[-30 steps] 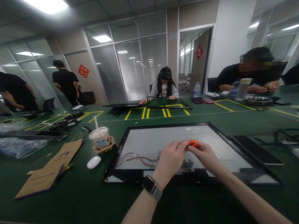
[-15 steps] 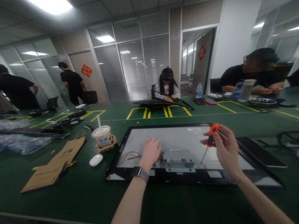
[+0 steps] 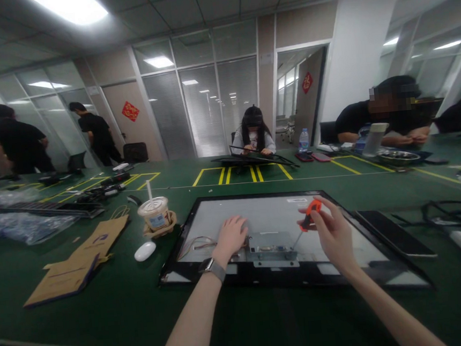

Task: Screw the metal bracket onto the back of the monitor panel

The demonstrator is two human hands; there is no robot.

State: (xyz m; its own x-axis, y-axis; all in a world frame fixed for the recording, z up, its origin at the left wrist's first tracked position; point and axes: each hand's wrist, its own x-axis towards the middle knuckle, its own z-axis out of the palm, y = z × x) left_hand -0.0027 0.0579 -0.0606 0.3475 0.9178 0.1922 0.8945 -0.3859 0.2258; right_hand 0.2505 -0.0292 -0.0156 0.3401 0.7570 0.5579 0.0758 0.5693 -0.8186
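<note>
A large flat display panel [image 3: 258, 209] with a black frame lies back side up in front of me. Near its lower edge a metal bracket box [image 3: 272, 239] with connector ports is set on the panel. My left hand [image 3: 232, 236] rests on the panel just left of the box, palm down with the fingers stretched out. Thin cables [image 3: 198, 241] run beside that wrist. In my right hand [image 3: 332, 231] is an orange and black screwdriver [image 3: 310, 215], its shaft slanting down to the left. The tip is at the right end of the box; contact is hard to tell.
To the left are a white mouse [image 3: 145, 251], a lidded drink cup [image 3: 154, 212] in a carrier and a brown paper bag [image 3: 80, 261]. A black slab-like device [image 3: 397, 232] and cables lie right of the panel. Co-workers sit across the green table [image 3: 117, 312].
My right hand has moved left with the screwdriver, bringing its tip from beside the metal box to the box's right end. My left hand stays on the panel.
</note>
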